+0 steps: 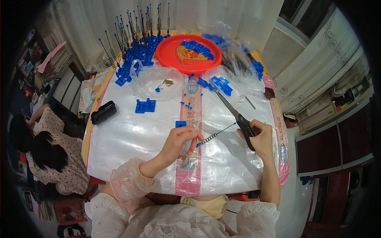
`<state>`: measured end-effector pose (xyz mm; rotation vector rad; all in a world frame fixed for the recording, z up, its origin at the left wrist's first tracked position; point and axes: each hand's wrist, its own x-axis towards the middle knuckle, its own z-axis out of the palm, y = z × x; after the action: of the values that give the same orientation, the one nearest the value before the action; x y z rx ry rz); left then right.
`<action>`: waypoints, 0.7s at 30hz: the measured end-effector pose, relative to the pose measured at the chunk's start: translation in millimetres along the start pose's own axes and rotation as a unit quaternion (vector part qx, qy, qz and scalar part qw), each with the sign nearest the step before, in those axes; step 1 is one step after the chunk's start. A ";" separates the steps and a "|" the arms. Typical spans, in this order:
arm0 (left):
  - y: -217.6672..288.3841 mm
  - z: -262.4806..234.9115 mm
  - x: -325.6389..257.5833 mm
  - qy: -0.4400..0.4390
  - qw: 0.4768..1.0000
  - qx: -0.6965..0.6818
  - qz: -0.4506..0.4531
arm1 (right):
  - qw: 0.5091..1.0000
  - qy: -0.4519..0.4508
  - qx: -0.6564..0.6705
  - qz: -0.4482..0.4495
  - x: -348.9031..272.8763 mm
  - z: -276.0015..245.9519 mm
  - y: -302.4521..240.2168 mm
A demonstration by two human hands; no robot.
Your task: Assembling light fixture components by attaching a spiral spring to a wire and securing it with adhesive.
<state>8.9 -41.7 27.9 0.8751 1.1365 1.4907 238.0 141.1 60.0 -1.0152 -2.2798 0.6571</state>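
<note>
Spring piece (210,138), a dark wire coil with a straight stem and a blue tip, slants over the bench (131,139) just ahead of the person; its blue lower end is right at the fingertips of the left hand (184,139), though I cannot tell whether they pinch it. That hand is closed around a pale, translucent object (185,148), mostly hidden by the fingers. To the right of the coil, the right hand (258,137) grips the black handles of the scissors (234,111), their long metal blades pointing away from the person toward some glossy blue parts (221,85).

Farther back, a round, shallow red tray (162,59) with a patterned yellow centre holds a heap of blue plastic pieces (198,48). Left of it, slim coils rise upright from a dense cluster of blue bases (145,49). Crumpled clear plastic film (147,75) spreads in front of the tray, with brass-coloured pins (168,83) on or within it; I cannot tell which. A smooth black case (103,112) sits near the left edge, and a blue block with raised posts (145,106) stands between it and the middle. Shiny white woven sheeting with pink bands covers the bench.
</note>
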 end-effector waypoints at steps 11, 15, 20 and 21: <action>-1.2 3.8 -4.7 -0.014 1.000 0.014 -0.015 | 0.968 -0.032 0.209 0.135 6.9 -18.0 -1.2; 3.2 1.9 -3.1 0.000 1.000 -0.016 -0.016 | 0.981 0.009 0.172 0.093 8.0 -17.4 21.5; -1.7 0.1 -1.6 0.010 1.000 -0.014 -0.003 | 0.999 0.042 -0.018 0.025 1.1 -8.2 -4.3; -3.5 -0.7 -1.3 0.012 1.000 -0.019 0.000 | 0.998 0.050 -0.037 0.008 1.0 -6.1 -4.5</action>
<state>9.5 -43.0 24.4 0.8332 1.1215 1.5211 239.1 140.4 67.5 -1.0780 -2.2244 0.5211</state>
